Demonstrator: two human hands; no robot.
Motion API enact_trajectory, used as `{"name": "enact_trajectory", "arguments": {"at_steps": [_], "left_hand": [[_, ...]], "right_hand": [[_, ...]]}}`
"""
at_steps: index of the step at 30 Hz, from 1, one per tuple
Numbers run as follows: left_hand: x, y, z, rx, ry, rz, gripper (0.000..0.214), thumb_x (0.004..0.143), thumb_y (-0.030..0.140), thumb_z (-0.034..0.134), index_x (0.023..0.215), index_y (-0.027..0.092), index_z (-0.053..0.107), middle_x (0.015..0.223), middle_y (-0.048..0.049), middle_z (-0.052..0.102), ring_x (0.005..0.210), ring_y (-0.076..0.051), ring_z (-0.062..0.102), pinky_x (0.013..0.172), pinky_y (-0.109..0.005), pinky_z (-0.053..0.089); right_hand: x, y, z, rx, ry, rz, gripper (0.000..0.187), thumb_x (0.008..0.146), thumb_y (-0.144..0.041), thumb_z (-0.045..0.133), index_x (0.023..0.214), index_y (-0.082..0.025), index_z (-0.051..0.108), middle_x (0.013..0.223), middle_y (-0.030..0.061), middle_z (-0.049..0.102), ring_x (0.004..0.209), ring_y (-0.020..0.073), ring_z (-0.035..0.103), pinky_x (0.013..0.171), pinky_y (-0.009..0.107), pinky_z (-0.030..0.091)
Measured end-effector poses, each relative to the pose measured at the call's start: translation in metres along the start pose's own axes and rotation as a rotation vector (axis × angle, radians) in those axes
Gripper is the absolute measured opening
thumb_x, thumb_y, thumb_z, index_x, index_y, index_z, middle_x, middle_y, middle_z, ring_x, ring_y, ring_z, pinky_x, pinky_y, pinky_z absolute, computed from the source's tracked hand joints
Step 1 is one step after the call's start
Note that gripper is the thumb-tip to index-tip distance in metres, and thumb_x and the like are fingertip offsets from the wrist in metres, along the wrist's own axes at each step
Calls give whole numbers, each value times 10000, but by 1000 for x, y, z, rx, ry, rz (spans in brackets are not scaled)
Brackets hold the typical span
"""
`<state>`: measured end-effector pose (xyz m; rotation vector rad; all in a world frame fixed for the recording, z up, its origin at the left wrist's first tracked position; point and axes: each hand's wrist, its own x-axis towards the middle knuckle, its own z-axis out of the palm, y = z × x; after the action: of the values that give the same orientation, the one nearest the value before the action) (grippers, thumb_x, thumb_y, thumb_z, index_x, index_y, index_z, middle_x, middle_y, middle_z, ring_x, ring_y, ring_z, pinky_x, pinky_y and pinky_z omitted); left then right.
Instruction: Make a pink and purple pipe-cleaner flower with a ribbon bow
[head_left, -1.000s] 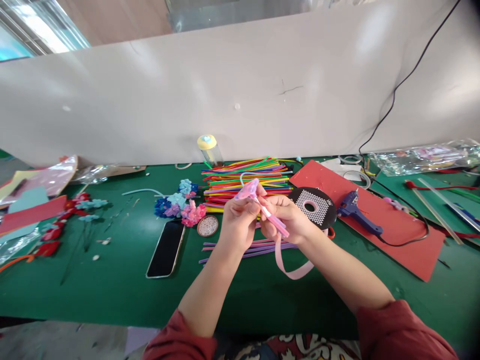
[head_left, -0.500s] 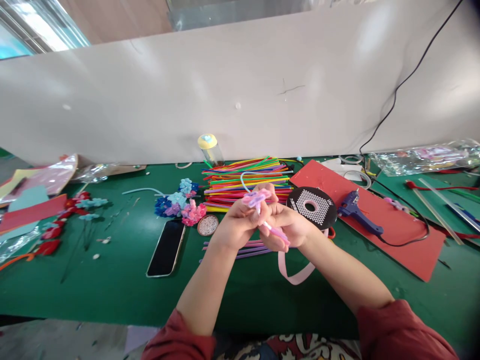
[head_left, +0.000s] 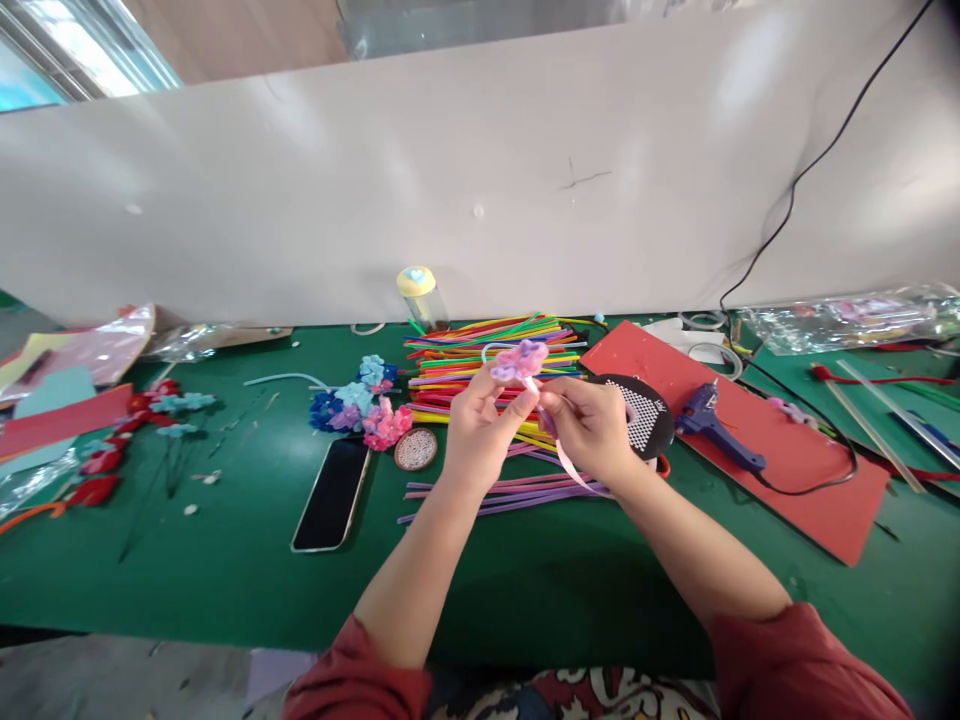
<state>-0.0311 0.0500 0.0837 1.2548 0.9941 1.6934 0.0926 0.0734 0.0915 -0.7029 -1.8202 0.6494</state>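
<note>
The pink-and-purple chenille flower (head_left: 520, 360) has been raised, left hand (head_left: 480, 428) fingers pinching beneath it, right hand (head_left: 590, 422) fingers pinching the pink ribbon (head_left: 574, 470), its hanging loop straighter, likely tightening the wrap.

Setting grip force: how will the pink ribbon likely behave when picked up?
Probably floppy: the pink ribbon hangs in a loose curve below the right hand. Likely very light, being a thin, narrow strip. It may twist easily, since it looks flat and flexible.
</note>
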Motion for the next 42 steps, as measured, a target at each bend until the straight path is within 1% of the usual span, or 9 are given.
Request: {"name": "enact_trajectory", "arguments": {"at_steps": [7,12,14,17,21,24,27,34,42], "left_hand": [[-1,10,0,262,101,174,153,718,316,639,682,167,640,913,-58,619,940,-207,571,829,-342,444],[-2,15,0,362,125,231,134,744,242,607,639,161,592,787,-28,585,804,-149,570,737,-270,453],[-3,16,-1,388,103,221,143,754,233,594,631,161,588,766,-25,582,770,-141,564,709,-259,454],[-4,17,-3,390,90,201,157,757,238,590,621,162,600,766,-26,584,770,-144,566,729,-270,455],[-4,13,-5,171,103,115,133,721,275,639,640,171,631,766,-18,594,767,-143,579,729,-268,467],[-5,14,-3,-98,12,-61,158,687,310,670,626,170,632,726,-6,592,572,-98,554,496,-217,461],[-5,19,1,-309,-100,-236,197,658,325,690,602,153,611,662,4,566,370,-54,457,315,-205,380],[-2,21,-2,-429,-314,-366,219,665,319,684,592,141,580,510,36,451,354,-64,455,324,-198,403],[2,18,-5,-265,-327,-316,307,576,438,726,526,178,571,592,-13,500,469,-102,476,422,-258,405]], "right_hand": [[-2,0,3,-80,83,-131,100,793,-198,558,713,-148,592,502,-16,596,383,56,491,378,166,371],[-1,7,3,-313,185,-527,65,774,-103,558,758,-160,582,604,28,660,499,111,584,485,215,466],[0,8,2,-339,163,-561,64,780,-100,545,753,-148,579,588,38,648,500,121,580,496,231,469],[0,6,2,-200,74,-268,114,808,-136,506,724,-144,583,521,11,603,439,96,531,423,209,418],[2,3,4,371,-148,218,221,805,-286,531,634,-151,569,498,-5,582,437,86,545,427,199,443],[3,4,7,851,-253,459,263,728,-388,619,627,-151,566,502,-13,606,439,98,590,441,207,501],[4,4,7,1117,-376,645,262,667,-372,688,613,-143,574,479,-18,622,425,103,609,430,194,522],[2,9,5,1368,-653,783,243,686,-331,691,704,-96,631,520,24,670,382,103,603,374,158,500],[1,8,8,1374,-730,733,252,685,-360,680,630,-130,590,383,-43,550,271,33,428,291,121,335]]}}
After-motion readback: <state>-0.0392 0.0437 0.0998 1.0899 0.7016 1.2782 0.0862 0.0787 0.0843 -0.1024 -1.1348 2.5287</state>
